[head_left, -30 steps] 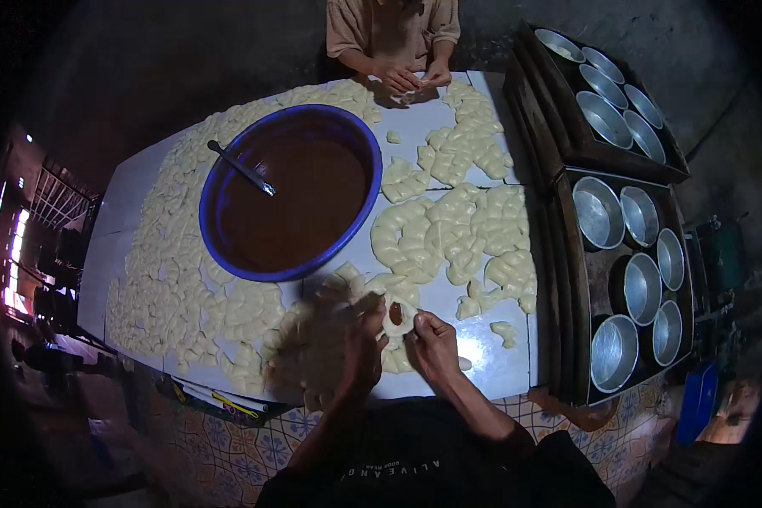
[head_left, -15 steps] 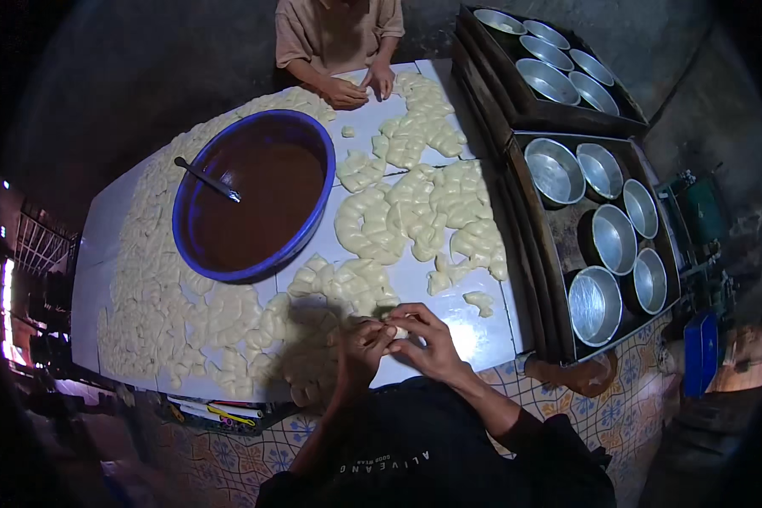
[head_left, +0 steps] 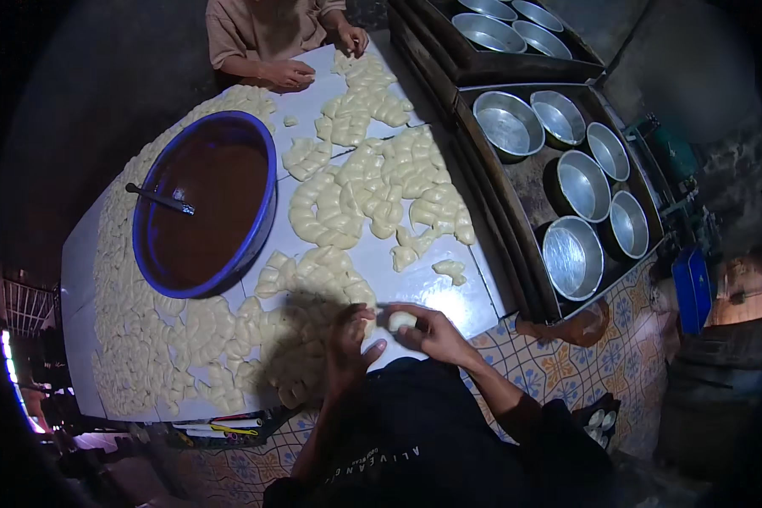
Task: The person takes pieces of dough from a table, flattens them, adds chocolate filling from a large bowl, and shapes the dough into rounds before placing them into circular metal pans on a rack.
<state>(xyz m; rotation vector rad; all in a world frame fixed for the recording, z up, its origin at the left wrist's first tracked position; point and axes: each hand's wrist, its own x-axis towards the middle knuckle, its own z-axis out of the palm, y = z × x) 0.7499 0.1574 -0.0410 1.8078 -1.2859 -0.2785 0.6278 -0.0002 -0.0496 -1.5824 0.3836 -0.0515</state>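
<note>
In my right hand (head_left: 436,336) a small pale dough ball (head_left: 402,321) sits between the curled fingers and thumb, just above the table's near edge. Beside it, a little to the left, is my left hand (head_left: 347,343), its thumb apart from its fingers. Those fingertips reach the edge of a shaded cluster of dough pieces (head_left: 322,275); whether they touch one is hard to make out. More soft, smooth dough pieces (head_left: 389,182) lie pressed together across the white tiled table (head_left: 474,296).
A blue basin (head_left: 271,190) of brown filling (head_left: 216,220) stands left of centre, a dark-handled utensil (head_left: 161,199) in it. Round metal pans (head_left: 573,258) sit in dark trays on the right. Across the table, a co-worker's hands (head_left: 288,74) rest near dough.
My hands have come apart; the dough ball they shared is now in the right one. The left has opened toward the dough cluster. My view has shifted right, and the co-worker's hands have separated.
</note>
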